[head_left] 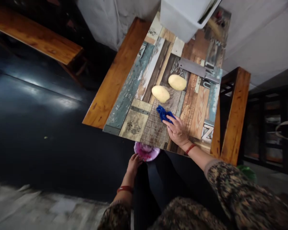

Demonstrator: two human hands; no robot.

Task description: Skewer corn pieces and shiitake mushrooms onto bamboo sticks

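My right hand is pressed on a crumpled blue cloth on the patterned tabletop, gripping it with the fingers. Just beyond the cloth lie two pale yellow peeled potatoes, the nearer potato and the farther potato. A cleaver rests flat behind them, its handle towards the right. Below the table's front edge, my left hand holds a pink-purple dish by its near left rim. Part of that dish is hidden under the table edge.
A white container stands at the table's far end near the wall. Wooden benches flank the table, the left bench and the right bench. Another bench stands farther left. A green object shows low at right.
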